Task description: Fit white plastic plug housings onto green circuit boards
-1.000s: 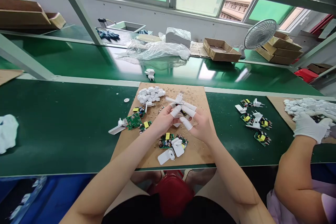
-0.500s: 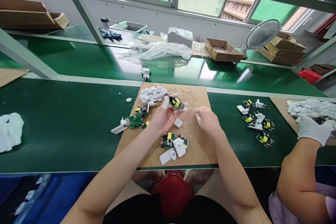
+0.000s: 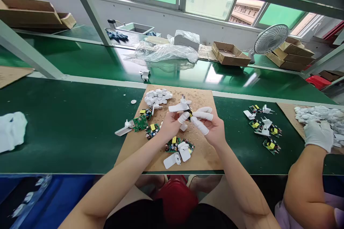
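Observation:
Above the cardboard sheet, my left hand [image 3: 172, 125] is closed around a small circuit board [image 3: 190, 112] with a white plug housing [image 3: 179, 106] attached, its pins pointing up. White finger cots cover the fingertips of both hands. From the right, my right hand [image 3: 214, 125] pinches the same board; its fingers partly hide it. Behind my hands lies a pile of small white plastic parts [image 3: 158, 96]. To the left sit a green board with a white housing [image 3: 139, 123] and another board [image 3: 152, 131]. Nearer me are more boards [image 3: 172, 145] and white housings [image 3: 184, 150].
The cardboard sheet [image 3: 206, 154] rests on the green bench [image 3: 67, 128]. On the right lie several boards with housings [image 3: 266, 125], and a co-worker's gloved hand [image 3: 319, 136] touches white parts [image 3: 311, 113]. A white cloth-like item [image 3: 12, 130] lies left. Behind stand a carton [image 3: 230, 54] and a fan [image 3: 271, 39].
My right hand has moved left and up to the board in my left hand, its fingers now extended onto it. The white housing shows upright there. The co-worker's hand has shifted slightly left.

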`<state>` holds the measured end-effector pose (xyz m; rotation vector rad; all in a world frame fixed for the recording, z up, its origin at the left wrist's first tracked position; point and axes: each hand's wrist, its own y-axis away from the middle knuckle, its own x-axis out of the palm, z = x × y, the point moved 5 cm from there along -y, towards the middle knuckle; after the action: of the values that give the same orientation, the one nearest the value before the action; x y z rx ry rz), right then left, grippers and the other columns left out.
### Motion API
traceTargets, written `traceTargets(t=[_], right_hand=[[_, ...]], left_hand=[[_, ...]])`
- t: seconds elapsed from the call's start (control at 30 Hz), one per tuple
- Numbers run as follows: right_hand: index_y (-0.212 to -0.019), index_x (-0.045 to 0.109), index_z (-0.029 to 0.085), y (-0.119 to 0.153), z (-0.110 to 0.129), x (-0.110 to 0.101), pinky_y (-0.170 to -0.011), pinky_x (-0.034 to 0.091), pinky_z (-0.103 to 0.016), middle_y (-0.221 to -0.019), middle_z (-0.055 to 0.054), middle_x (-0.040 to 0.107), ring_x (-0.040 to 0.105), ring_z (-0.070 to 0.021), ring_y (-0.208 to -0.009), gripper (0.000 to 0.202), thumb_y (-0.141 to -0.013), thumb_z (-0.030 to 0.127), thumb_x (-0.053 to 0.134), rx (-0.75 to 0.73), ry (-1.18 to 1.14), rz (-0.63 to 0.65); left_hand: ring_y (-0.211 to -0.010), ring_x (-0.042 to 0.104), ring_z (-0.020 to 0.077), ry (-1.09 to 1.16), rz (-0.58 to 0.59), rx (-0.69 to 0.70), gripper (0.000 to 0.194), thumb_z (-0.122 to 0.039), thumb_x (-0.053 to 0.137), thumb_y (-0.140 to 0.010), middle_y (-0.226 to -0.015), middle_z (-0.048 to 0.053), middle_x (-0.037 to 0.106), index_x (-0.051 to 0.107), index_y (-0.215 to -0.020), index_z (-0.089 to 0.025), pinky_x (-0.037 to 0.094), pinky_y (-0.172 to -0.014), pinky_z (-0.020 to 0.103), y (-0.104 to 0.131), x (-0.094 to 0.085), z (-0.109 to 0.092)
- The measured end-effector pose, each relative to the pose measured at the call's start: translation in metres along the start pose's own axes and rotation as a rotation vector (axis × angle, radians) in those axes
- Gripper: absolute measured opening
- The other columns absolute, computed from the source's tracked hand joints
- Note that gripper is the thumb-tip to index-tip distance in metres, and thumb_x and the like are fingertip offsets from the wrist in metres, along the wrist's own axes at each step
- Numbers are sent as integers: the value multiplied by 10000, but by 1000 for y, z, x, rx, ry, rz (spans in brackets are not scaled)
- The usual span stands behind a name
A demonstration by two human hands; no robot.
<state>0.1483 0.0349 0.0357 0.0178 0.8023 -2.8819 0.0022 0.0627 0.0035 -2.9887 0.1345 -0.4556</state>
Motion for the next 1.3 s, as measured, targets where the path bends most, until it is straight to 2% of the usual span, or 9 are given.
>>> traceTargets(t=[0.1, 0.27, 0.43, 0.67, 0.83, 0.93, 1.0, 1.1, 1.3], right_hand=[[-992, 764, 272, 1, -7, 0, -690, 555, -333, -939, -55, 632, 626, -177, -837, 143, -859, 318, 742, 9, 12, -38], [-984, 718, 257, 0, -14, 3, -696, 552, -314, -887, -32, 667, 619, -155, -762, 245, -784, 364, 812, 117, -115, -71], [-969, 666, 235, -1, -16, 7, -623, 539, -279, -861, -12, 640, 558, -114, -648, 346, -735, 419, 843, 258, -233, -18], [-992, 633, 226, 0, -22, 1, -488, 417, -214, -950, -10, 616, 464, -57, -547, 397, -747, 480, 814, 287, -173, -1], [-1115, 615, 233, -1, -9, -4, -525, 476, -269, -941, -37, 657, 537, -114, -589, 357, -912, 527, 616, 68, 52, -2], [-1243, 589, 247, -1, 9, -4, -765, 571, -390, -1159, -106, 661, 656, -236, -953, 361, -923, 413, 624, -220, 356, 17], [-1312, 559, 248, 1, 16, 1, -982, 534, -479, -1316, -141, 610, 589, -292, -1222, 415, -911, 315, 643, -348, 505, 71], [-1362, 521, 256, 3, 16, 8, -1089, 496, -503, -1390, -148, 573, 545, -282, -1328, 433, -936, 217, 586, -411, 573, 160], [-1387, 456, 255, 7, 9, 10, -1042, 544, -513, -1435, -177, 538, 547, -300, -1341, 426, -971, 258, 548, -435, 619, 165]], left_hand=[[-954, 696, 276, -47, -30, 83, 555, -520, 886, -562, -942, 98, 761, 741, -960, -161, 546, -864, 390, 1, -3, -2], [-803, 653, 193, -70, -69, 165, 398, -365, 915, -517, -881, 48, 699, 715, -797, -164, 536, -728, 303, 5, -4, -5], [-726, 606, 160, -42, -34, 170, 369, -320, 925, -508, -804, 22, 666, 691, -748, -167, 497, -651, 262, 9, -2, -7], [-776, 635, 169, 1, -1, 124, 408, -364, 954, -476, -841, 37, 690, 704, -731, -166, 524, -723, 279, 11, 6, 0], [-660, 624, 123, 276, 13, -72, 454, -518, 884, -609, -726, -4, 687, 701, -853, -183, 566, -667, 279, 10, 11, 9], [-659, 652, 124, 406, -23, -177, 490, -530, 892, -591, -750, -28, 688, 669, -874, -197, 600, -679, 300, 12, 11, 9], [-628, 650, 121, 440, -22, -231, 511, -531, 908, -554, -733, -41, 673, 655, -846, -197, 606, -657, 297, 13, 12, 8], [-631, 636, 110, 478, -6, -277, 497, -506, 925, -534, -729, -52, 653, 643, -801, -196, 595, -631, 264, 15, 14, 6], [-583, 541, 74, 534, 56, -337, 487, -496, 930, -529, -637, -58, 569, 599, -686, -174, 471, -504, 162, 18, 16, 4]])
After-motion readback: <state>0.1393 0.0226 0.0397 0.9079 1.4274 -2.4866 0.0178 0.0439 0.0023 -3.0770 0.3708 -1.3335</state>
